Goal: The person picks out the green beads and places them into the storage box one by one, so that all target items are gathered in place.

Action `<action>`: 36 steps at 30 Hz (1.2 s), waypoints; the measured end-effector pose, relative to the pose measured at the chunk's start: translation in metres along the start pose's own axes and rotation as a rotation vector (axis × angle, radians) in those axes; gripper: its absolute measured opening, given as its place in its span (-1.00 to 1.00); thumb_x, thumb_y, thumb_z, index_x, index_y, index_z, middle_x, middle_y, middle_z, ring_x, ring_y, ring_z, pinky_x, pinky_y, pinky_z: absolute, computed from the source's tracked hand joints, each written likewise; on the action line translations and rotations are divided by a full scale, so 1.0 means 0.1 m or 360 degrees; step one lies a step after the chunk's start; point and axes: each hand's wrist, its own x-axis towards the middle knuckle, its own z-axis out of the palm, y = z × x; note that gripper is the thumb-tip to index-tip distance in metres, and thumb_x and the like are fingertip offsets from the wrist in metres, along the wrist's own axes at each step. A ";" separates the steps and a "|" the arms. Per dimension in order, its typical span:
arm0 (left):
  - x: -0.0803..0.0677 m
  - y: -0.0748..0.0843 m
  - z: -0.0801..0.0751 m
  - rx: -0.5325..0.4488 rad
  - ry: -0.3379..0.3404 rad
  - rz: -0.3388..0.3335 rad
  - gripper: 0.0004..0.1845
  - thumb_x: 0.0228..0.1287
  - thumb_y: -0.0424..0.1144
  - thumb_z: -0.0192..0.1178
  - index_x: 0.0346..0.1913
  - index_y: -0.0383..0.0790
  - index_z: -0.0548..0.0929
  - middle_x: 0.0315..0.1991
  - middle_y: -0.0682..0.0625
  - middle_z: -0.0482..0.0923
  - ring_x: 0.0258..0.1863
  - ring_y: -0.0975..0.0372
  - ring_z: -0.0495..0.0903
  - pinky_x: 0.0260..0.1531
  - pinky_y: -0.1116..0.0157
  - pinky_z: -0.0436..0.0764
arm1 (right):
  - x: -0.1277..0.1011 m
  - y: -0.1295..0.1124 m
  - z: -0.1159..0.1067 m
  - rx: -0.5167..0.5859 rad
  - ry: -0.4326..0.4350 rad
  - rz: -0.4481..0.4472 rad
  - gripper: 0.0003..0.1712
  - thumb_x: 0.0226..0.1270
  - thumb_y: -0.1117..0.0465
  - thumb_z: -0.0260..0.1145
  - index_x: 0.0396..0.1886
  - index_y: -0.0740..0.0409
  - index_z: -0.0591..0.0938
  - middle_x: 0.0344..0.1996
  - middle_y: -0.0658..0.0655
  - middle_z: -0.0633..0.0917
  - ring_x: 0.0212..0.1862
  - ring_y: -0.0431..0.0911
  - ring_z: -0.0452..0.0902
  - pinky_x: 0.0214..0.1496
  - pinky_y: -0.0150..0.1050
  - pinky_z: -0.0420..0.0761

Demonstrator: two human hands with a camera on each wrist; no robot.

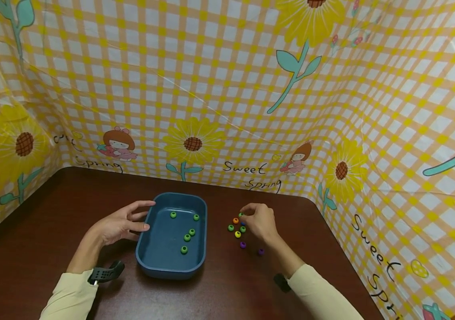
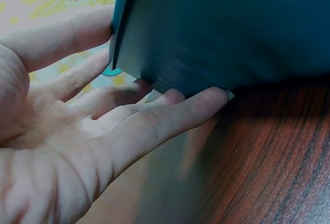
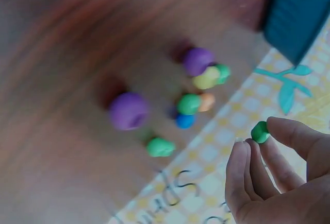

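A blue rectangular tray (image 1: 171, 270) holds several green beads (image 1: 187, 238). At its left side is my left hand (image 1: 121, 223), fingers spread and fairly straight, touching the rim and outer wall. In the left wrist view, the fingertips (image 2: 211, 99) lie against the lower part of the tray wall. Right of the tray, my right hand (image 1: 260, 221) pinches a green bead (image 3: 260, 132) between thumb and fingertips. Close to it on the table lie an orange bead (image 1: 235, 220), a yellow bead (image 1: 237, 234), a blue bead (image 3: 185, 121), purple beads (image 1: 243, 245) and other green beads (image 1: 231, 228).
The dark brown wooden table (image 1: 227, 289) carries the tray and beads. A checked cloth (image 1: 211, 89) with sunflowers stands around the table's back and sides. Each wrist wears a black strap device (image 1: 107, 273).
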 end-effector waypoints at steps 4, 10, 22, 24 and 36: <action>-0.02 -0.01 0.00 -0.0002 -0.0002 -0.0001 -0.11 0.36 -0.36 0.30 0.60 -0.23 0.00 0.56 -0.47 0.02 0.28 -0.25 0.52 0.06 -0.22 0.63 | -0.01 -0.20 0.02 0.0082 -0.0061 -0.0050 -0.83 0.24 0.29 0.44 -0.18 0.21 0.79 -0.43 0.17 0.82 -0.63 -0.12 0.58 -0.61 -0.34 0.42; -0.01 -0.03 0.00 -0.0011 -0.0037 0.0011 -0.09 0.36 -0.34 0.31 0.60 -0.24 -0.02 0.55 -0.48 0.02 0.25 -0.25 0.54 0.05 -0.23 0.63 | -0.02 -0.41 0.07 0.0154 -0.0103 -0.0097 -0.84 0.24 0.29 0.44 -0.18 0.15 0.80 -0.49 0.13 0.80 -0.65 -0.05 0.57 -0.64 -0.33 0.36; 0.01 -0.02 0.00 -0.0024 -0.0020 0.0005 -0.11 0.37 -0.38 0.29 0.60 -0.22 -0.01 0.56 -0.46 0.02 0.26 -0.24 0.53 0.05 -0.22 0.63 | -0.01 -0.79 0.24 0.0161 -0.0142 -0.0246 -0.85 0.21 0.30 0.45 -0.21 0.14 0.81 -0.49 0.09 0.80 -0.63 -0.22 0.49 -0.54 -0.32 0.47; 0.00 -0.01 0.00 -0.0020 -0.0019 0.0009 -0.11 0.36 -0.38 0.29 0.60 -0.23 -0.01 0.56 -0.47 0.02 0.27 -0.26 0.52 0.06 -0.23 0.62 | -0.01 -0.82 0.28 0.0158 -0.0146 -0.0267 -0.84 0.20 0.31 0.45 -0.20 0.16 0.81 -0.46 0.09 0.81 -0.62 -0.22 0.46 -0.53 -0.32 0.45; 0.00 -0.01 0.00 -0.0012 -0.0014 0.0012 -0.12 0.37 -0.38 0.29 0.60 -0.23 0.00 0.55 -0.47 0.04 0.27 -0.25 0.52 0.04 -0.21 0.63 | -0.04 -1.00 0.48 0.0165 -0.0235 -0.0326 -0.83 0.21 0.30 0.46 -0.19 0.18 0.81 -0.40 0.13 0.82 -0.45 -0.15 0.67 -0.42 -0.30 0.62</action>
